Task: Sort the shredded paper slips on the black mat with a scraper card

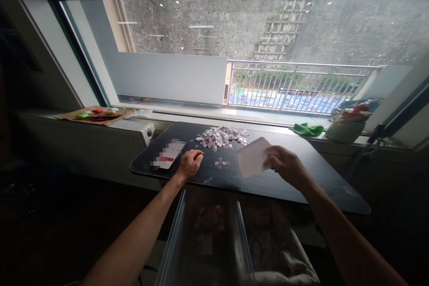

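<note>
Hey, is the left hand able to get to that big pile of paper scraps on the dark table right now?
Probably yes. The left hand rests closed on the table, just short of the pile, with only bare tabletop between. The phone lies off to its side.

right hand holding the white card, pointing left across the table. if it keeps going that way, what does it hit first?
Likely the small cluster of paper scraps lying just left of the white card in the right hand. Beyond them rests the left hand. Card height above the black table is unclear.
</note>
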Action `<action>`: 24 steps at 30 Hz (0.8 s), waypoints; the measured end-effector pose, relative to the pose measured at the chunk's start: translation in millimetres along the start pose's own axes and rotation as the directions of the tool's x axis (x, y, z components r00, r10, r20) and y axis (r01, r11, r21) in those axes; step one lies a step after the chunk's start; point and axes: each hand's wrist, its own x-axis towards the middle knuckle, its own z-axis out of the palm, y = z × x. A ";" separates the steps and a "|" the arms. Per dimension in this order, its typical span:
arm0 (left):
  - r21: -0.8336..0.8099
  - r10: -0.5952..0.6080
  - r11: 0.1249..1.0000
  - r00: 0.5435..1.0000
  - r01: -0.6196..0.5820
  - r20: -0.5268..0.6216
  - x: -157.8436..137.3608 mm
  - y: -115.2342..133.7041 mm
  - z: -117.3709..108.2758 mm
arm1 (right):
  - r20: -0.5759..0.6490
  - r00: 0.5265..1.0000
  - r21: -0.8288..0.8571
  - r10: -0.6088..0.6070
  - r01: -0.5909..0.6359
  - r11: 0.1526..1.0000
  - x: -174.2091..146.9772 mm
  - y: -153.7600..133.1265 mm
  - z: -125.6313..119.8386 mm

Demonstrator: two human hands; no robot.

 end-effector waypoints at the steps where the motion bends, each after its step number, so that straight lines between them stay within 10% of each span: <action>1: 0.007 0.002 1.000 1.000 -0.002 0.005 0.2 -0.4 0.2 | -0.026 0.999 0.022 0.024 -0.024 0.999 6.6 0.6 9.7; 9: 0.023 -0.003 1.000 1.000 0.003 0.023 -0.1 -0.1 0.6 | 0.082 0.957 0.244 0.279 -0.291 0.925 42.9 12.8 43.3; 17: 0.010 0.005 1.000 1.000 -0.005 0.014 0.9 -1.0 0.3 | 0.462 0.876 0.325 0.137 -0.311 0.893 44.4 -19.5 70.5; 24: -0.097 -0.051 0.994 0.999 0.052 0.014 0.6 1.0 -2.1 | 0.115 0.991 0.273 0.069 -0.098 0.957 71.9 -27.4 41.6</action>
